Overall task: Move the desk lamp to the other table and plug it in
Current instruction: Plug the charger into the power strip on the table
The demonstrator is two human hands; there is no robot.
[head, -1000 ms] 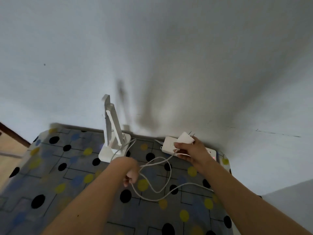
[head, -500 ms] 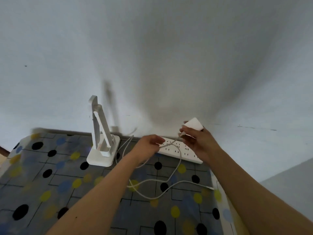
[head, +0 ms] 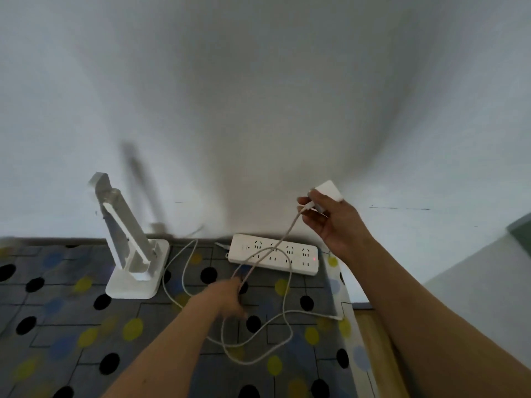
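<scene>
A plain room in a home, it seems: a table (head: 57, 326) is wearing a grey cloth (head: 120, 354) dotted black, yellow and blue, pushed against a bare white wall (head: 258, 96). At 12 o'clock on it a white power strip (head: 304, 264) is lying; at 10 o'clock a folded desk lamp (head: 126, 239) is standing.
</scene>
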